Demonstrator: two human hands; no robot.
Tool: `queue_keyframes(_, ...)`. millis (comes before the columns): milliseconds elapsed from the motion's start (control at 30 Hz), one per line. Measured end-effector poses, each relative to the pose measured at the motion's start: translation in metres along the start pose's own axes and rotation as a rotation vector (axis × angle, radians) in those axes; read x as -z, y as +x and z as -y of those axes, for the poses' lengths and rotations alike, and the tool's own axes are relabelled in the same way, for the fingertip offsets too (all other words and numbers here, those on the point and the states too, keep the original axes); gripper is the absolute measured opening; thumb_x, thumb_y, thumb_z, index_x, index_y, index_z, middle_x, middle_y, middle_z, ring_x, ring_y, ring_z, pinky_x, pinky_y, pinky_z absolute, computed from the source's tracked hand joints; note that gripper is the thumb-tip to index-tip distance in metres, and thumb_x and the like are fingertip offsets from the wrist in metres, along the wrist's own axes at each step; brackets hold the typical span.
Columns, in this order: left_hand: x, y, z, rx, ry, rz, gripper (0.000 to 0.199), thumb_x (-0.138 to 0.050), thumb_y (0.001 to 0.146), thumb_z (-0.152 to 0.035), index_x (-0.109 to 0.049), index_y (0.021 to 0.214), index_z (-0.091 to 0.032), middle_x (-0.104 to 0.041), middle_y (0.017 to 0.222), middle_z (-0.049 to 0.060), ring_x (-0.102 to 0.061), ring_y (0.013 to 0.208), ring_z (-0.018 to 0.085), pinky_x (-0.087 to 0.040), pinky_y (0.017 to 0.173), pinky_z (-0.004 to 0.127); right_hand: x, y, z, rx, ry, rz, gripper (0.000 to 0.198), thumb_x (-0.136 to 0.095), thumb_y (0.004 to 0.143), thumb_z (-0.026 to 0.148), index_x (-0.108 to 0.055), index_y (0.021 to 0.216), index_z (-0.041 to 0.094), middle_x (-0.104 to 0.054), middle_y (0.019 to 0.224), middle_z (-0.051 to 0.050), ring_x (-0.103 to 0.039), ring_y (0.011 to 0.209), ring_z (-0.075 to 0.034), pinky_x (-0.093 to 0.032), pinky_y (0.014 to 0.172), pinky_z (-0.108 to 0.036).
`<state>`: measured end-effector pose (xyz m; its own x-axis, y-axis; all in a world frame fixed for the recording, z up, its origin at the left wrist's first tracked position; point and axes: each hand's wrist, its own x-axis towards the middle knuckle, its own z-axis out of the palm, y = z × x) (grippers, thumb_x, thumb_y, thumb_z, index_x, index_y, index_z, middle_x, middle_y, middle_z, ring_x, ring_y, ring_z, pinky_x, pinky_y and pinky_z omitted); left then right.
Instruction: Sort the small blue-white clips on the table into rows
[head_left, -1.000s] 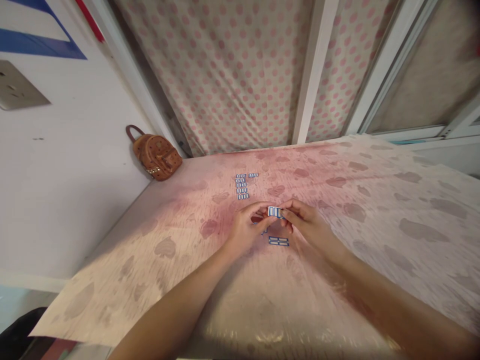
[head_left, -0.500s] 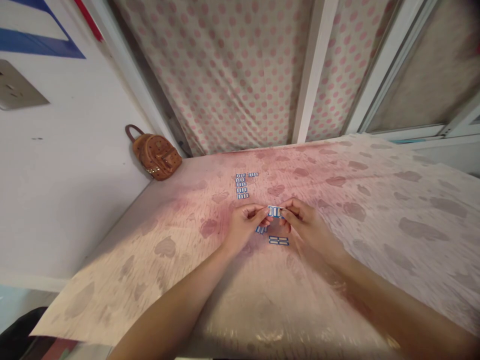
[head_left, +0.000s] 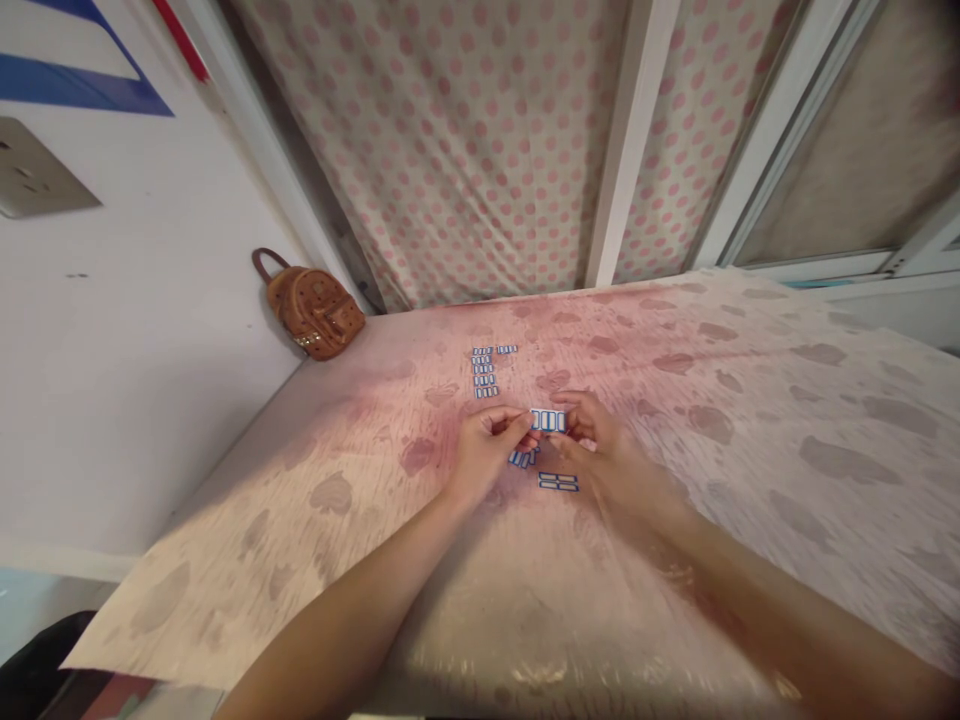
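Observation:
A small sheet of white labels with blue borders is held above the table, its left end pinched between the thumb and fingers of my left hand. My right hand is at the sheet's right end, thumb and fingers apart around it and not gripping. Under my hands lie more label pieces, partly covered by the left fingers. Just nearer to me is another blue-bordered label sheet, flat on the cloth.
Farther off, several label strips lie in a column, with one more strip beside its top. A brown mini backpack leans on the wall at the back left. A patterned cloth covers the table; a dotted curtain hangs behind.
My right thumb and fingers have come off the sheet's right end and spread apart. More of the labels' face shows now, and my left hand keeps its pinch.

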<state>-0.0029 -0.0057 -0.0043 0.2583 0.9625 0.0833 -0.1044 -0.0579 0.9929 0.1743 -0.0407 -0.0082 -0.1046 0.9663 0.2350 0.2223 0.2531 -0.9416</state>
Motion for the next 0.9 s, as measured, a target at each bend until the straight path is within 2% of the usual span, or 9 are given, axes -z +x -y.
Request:
queue_keyframes(67, -0.001, 0.0, -0.001, 0.009, -0.008, -0.008, 0.027, -0.075, 0.082, -0.041, -0.076, 0.082, -0.014, -0.073, 0.077, 0.007, -0.066, 0.064, 0.013, -0.056, 0.067, 0.026, 0.0, -0.001, 0.001, 0.06, -0.155, -0.009, 0.036, -0.057, 0.092, 0.029, -0.053, 0.127, 0.028, -0.067, 0.093, -0.003, -0.063, 0.081, -0.02, -0.049, 0.073, -0.034)
queue_keyframes(133, -0.002, -0.001, -0.002, 0.024, -0.022, -0.017, 0.026, -0.075, 0.082, -0.04, -0.076, 0.082, -0.014, -0.074, 0.077, 0.007, -0.066, 0.064, 0.013, -0.056, 0.067, 0.025, 0.0, -0.003, 0.004, 0.126, -0.264, -0.027, 0.028, -0.054, 0.093, 0.026, -0.058, 0.121, 0.029, -0.068, 0.094, -0.003, -0.063, 0.08, -0.02, -0.049, 0.075, -0.035)
queue_keyframes(233, -0.003, -0.003, -0.003, 0.046, -0.038, -0.026, 0.026, -0.075, 0.081, -0.04, -0.076, 0.084, -0.014, -0.074, 0.078, 0.007, -0.067, 0.066, 0.014, -0.056, 0.068, 0.025, 0.0, -0.003, 0.007, 0.172, -0.327, -0.054, 0.022, -0.052, 0.092, 0.024, -0.061, 0.112, 0.028, -0.068, 0.093, -0.003, -0.063, 0.078, -0.02, -0.049, 0.073, -0.033)
queue_keyframes(333, -0.004, -0.004, -0.003, 0.047, -0.043, -0.028, 0.028, -0.076, 0.081, -0.041, -0.075, 0.083, -0.013, -0.074, 0.078, 0.007, -0.067, 0.066, 0.014, -0.056, 0.068, 0.025, 0.0, -0.004, 0.007, 0.159, -0.344, -0.063, 0.02, -0.053, 0.092, 0.026, -0.06, 0.11, 0.026, -0.068, 0.089, -0.003, -0.062, 0.076, -0.019, -0.047, 0.07, -0.033)
queue_keyframes(433, -0.003, -0.004, -0.002, 0.03, -0.038, -0.028, 0.028, -0.076, 0.081, -0.042, -0.074, 0.081, -0.014, -0.073, 0.077, 0.006, -0.065, 0.064, 0.013, -0.055, 0.067, 0.025, -0.001, -0.003, 0.009, 0.114, -0.289, -0.053, 0.019, -0.055, 0.093, 0.03, -0.059, 0.11, 0.025, -0.067, 0.087, -0.003, -0.061, 0.075, -0.019, -0.046, 0.068, -0.032)
queue_keyframes(567, -0.002, -0.002, 0.0, 0.002, -0.012, 0.013, 0.029, -0.074, 0.084, -0.042, -0.074, 0.086, -0.014, -0.073, 0.08, 0.008, -0.065, 0.068, 0.014, -0.055, 0.069, 0.027, 0.0, -0.001, 0.013, 0.005, -0.097, -0.095, 0.014, -0.052, 0.094, 0.034, -0.059, 0.088, 0.023, -0.063, 0.075, -0.001, -0.058, 0.068, -0.017, -0.043, 0.063, -0.03)
queue_keyframes(633, -0.001, -0.002, 0.001, -0.046, 0.019, 0.05, 0.028, -0.074, 0.084, -0.04, -0.074, 0.095, -0.014, -0.072, 0.084, 0.008, -0.066, 0.072, 0.015, -0.054, 0.07, 0.027, 0.001, 0.001, 0.013, -0.037, -0.017, -0.119, 0.017, -0.054, 0.091, 0.034, -0.058, 0.079, 0.022, -0.059, 0.069, 0.0, -0.055, 0.063, -0.015, -0.042, 0.061, -0.029)
queue_keyframes(767, 0.0, -0.001, -0.001, -0.194, 0.157, 0.112, 0.038, -0.076, 0.083, -0.029, -0.069, 0.118, -0.019, -0.07, 0.095, 0.006, -0.066, 0.085, 0.016, -0.052, 0.075, 0.027, 0.004, 0.007, 0.008, -0.064, 0.083, -0.097, 0.019, -0.059, 0.088, 0.036, -0.06, 0.077, 0.021, -0.058, 0.067, 0.0, -0.054, 0.062, -0.015, -0.042, 0.061, -0.029)
queue_keyframes(900, 0.002, -0.002, -0.006, -0.259, 0.282, 0.148, 0.031, -0.071, 0.086, -0.026, -0.07, 0.117, -0.022, -0.07, 0.103, 0.007, -0.066, 0.089, 0.017, -0.053, 0.078, 0.028, 0.007, 0.009, 0.007, -0.087, 0.149, -0.051, 0.022, -0.061, 0.086, 0.038, -0.058, 0.072, 0.021, -0.058, 0.065, 0.0, -0.053, 0.061, -0.015, -0.041, 0.062, -0.031)
